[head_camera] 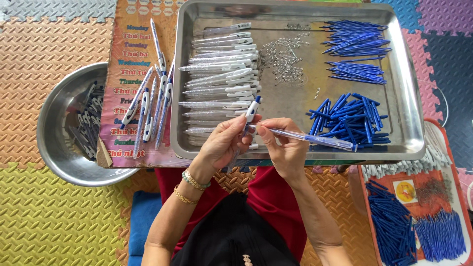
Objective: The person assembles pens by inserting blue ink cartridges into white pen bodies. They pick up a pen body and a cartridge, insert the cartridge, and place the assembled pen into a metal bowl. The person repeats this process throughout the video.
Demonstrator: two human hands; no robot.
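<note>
My left hand (222, 143) grips the white upper half of a pen (252, 111) with a blue button, pointing up over the near edge of a steel tray (183, 74). My right hand (286, 148) pinches a clear pen barrel with a blue refill (315, 139) that points right. Both parts meet between my fingertips. On the tray lie a stack of white pen halves (221, 69), small metal springs (283, 59), blue refills (357, 47) and short blue parts (350, 120).
Finished white and blue pens (152, 98) lie on a printed board left of the tray. A round steel bowl (54, 143) holding dark clips sits at far left. A red tray (419, 216) with more blue parts and springs is at lower right. Coloured foam mats cover the floor.
</note>
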